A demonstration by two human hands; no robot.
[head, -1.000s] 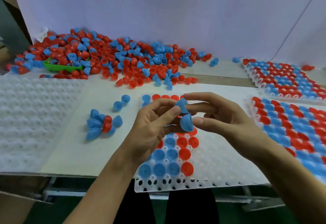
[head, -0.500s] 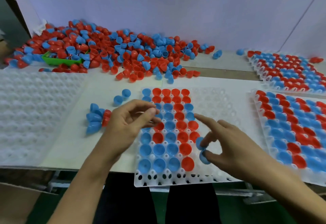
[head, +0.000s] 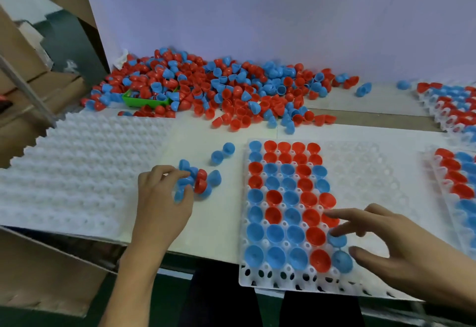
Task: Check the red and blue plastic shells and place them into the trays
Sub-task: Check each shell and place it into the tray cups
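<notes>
A white tray (head: 283, 281) lies in front of me, its left columns filled with red and blue shells. My right hand (head: 401, 249) hovers over its lower right part with fingers spread. Its fingertips and thumb sit next to two blue shells (head: 341, 259) seated in the tray's last two rows. My left hand (head: 159, 203) is at a small cluster of blue and red shells (head: 203, 182) left of the tray, fingers and thumb curled round blue shells there. A big pile of loose shells (head: 231, 89) lies at the back.
A white dimpled sheet (head: 77, 172) covers the table's left side. Two filled trays (head: 458, 177) stand at the right edge. A green bin (head: 139, 101) is half buried in the pile. Two loose blue shells (head: 221, 152) lie near the tray. Cardboard boxes (head: 23, 69) are at far left.
My right hand carried two blue shells from mid-air down into the tray's lower right and let go. My left hand moved left to the small cluster and closed on blue shells.
</notes>
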